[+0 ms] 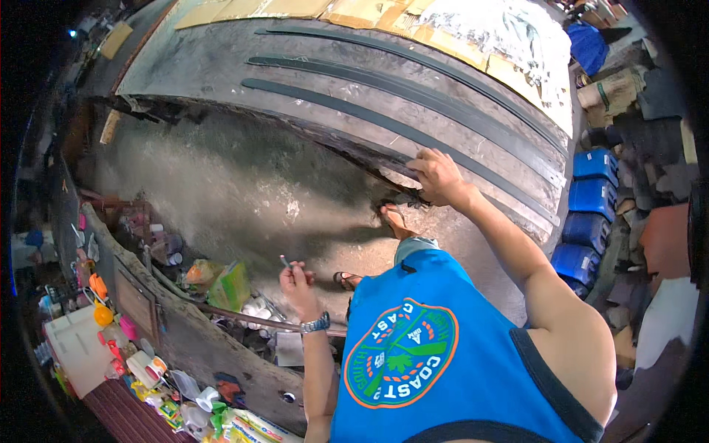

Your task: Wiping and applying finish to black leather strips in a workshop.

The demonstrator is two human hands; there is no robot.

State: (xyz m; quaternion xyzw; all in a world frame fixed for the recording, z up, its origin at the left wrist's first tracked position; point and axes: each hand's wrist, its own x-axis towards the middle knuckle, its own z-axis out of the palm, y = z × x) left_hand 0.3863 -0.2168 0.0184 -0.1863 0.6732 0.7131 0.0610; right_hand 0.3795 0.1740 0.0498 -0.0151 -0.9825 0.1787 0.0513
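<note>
My right hand (439, 175), fingers curled, touches the near edge of a raised grey work surface (177, 66); what lies under its fingertips is unclear. Several long, flat dark strips (332, 100) lie lengthwise on that surface, just beyond this hand. My left hand (297, 286), lower and further left over the concrete floor (221, 170), is closed around a small thin stick (285, 261), perhaps a cigarette.
Cardboard sheets (362, 15) line the far side. Several blue plastic containers (591, 196) line the right. At lower left stand a worn ledge (185, 347), clutter of bottles and tubs (155, 369), and plastic bags (229, 288). My sandalled feet (395, 221) are on the floor.
</note>
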